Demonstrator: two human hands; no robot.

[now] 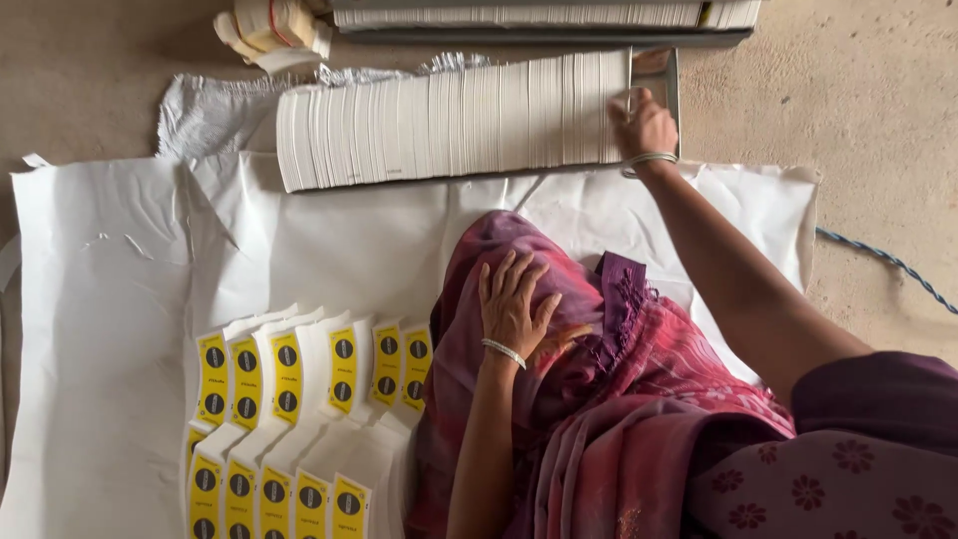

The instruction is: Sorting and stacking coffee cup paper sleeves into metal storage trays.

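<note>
From the head camera, looking down: a person sits on a concrete floor (878, 90) with a large white paper sheet (110, 329) spread over it. Along the sheet's far edge lies a long row of white flat cards standing on edge (449, 125), packed face to face and leaning to one side.

The right hand (647, 127) is stretched out to the right end of that row, near the sheet's far right corner. Its fingers are curled onto the last cards, with the grip closed on the end of the stack; how many cards it pinches cannot be told. A pale bangle sits at that wrist. Just beyond the hand stands a grey metal plate (659, 68) against the row's end.

The left hand (514, 299) lies flat on the person's lap, on purple-and-pink patterned cloth (639, 399), fingers spread, holding nothing. It also wears a thin white bangle.

On the sheet's near left part, beside the lap, yellow-and-white printed cards with black round marks (289, 399) lie fanned in two overlapping rows.

Past the far edge of the sheet lie a second long stack of white cards (539, 14) and a crumpled bundle of pale paper (269, 30). A blue twisted cord (888, 262) runs over the floor at the right.
</note>
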